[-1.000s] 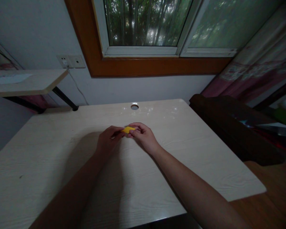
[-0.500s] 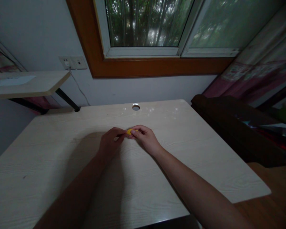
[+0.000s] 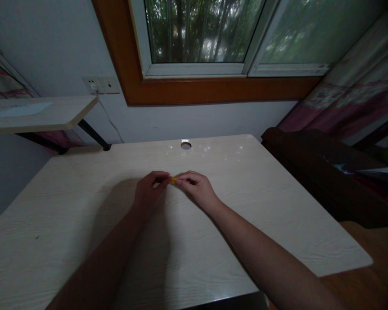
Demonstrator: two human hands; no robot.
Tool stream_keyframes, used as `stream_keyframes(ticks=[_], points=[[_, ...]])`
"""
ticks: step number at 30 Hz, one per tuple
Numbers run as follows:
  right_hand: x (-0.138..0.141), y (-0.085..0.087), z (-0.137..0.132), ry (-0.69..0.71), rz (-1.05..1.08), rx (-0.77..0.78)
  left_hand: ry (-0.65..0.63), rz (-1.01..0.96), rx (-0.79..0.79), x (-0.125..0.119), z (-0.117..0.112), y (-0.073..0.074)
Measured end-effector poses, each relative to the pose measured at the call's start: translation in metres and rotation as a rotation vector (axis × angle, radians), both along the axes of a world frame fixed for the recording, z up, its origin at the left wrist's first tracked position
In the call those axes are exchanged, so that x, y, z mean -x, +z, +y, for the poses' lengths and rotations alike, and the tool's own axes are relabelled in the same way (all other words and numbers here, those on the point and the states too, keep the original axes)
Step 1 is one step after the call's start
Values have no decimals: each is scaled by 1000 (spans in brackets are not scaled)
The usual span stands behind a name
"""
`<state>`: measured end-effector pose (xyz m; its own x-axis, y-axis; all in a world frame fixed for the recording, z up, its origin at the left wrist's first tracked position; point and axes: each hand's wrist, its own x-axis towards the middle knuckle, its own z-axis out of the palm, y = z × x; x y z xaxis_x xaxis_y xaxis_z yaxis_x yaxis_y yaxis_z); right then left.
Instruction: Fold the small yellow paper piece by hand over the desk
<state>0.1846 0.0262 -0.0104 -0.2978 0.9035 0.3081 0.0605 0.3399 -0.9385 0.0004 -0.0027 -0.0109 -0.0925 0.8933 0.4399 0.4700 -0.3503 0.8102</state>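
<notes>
Well inside desk edges point(image 3: 308, 196), yellow piece point(image 3: 173, 180)

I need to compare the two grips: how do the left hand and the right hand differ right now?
The left hand looks darker, in shade; the right hand looks lighter. The left hand reaches rightward to the left side of the small yellow piece; the right hand reaches leftward to its right side. Both pinch the piece at their fingertips, over the pale wood-grain desk.
</notes>
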Motion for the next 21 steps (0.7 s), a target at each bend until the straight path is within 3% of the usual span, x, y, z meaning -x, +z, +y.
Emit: stream_keyframes(ticks=[11,21], points=[[-2,1,1,-9,-79,-71,14,64,46,0,3,0],[-3,2,0,-44,-134,-112,-12,-53,89,-3,3,1]])
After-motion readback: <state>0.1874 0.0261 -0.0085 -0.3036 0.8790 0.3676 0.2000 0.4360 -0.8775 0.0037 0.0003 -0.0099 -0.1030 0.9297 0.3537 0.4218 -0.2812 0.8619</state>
